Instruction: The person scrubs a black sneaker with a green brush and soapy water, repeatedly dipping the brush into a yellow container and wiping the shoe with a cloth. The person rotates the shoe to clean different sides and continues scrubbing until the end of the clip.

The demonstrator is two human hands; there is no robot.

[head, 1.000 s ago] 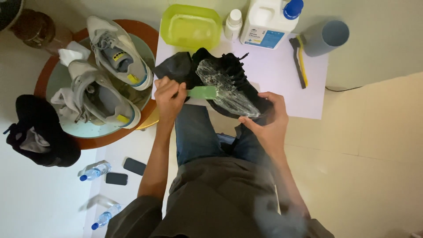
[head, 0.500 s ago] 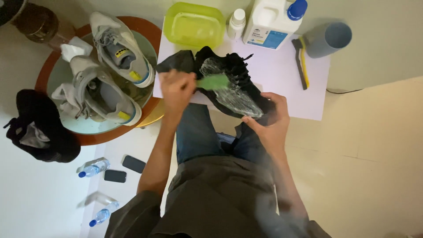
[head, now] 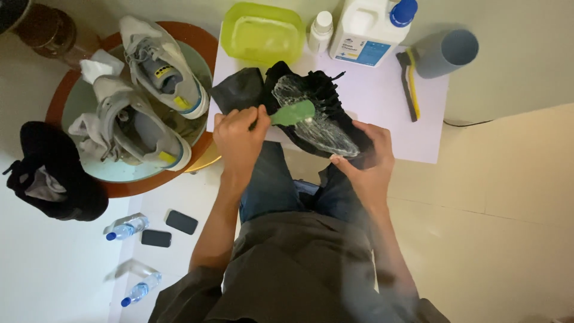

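Your right hand [head: 366, 157] grips the near end of the black shoe [head: 323, 113], fingers wrapped around it; its pale sole faces up and looks wet and glossy. Your left hand [head: 239, 134] is closed around the green brush [head: 292, 113], whose head lies on the sole. Left of it, a round tray [head: 128, 179] holds two grey sneakers [head: 149, 90]. Farther away stand a lime basin [head: 263, 33], apparently with soapy water, and a white jug [head: 371, 27].
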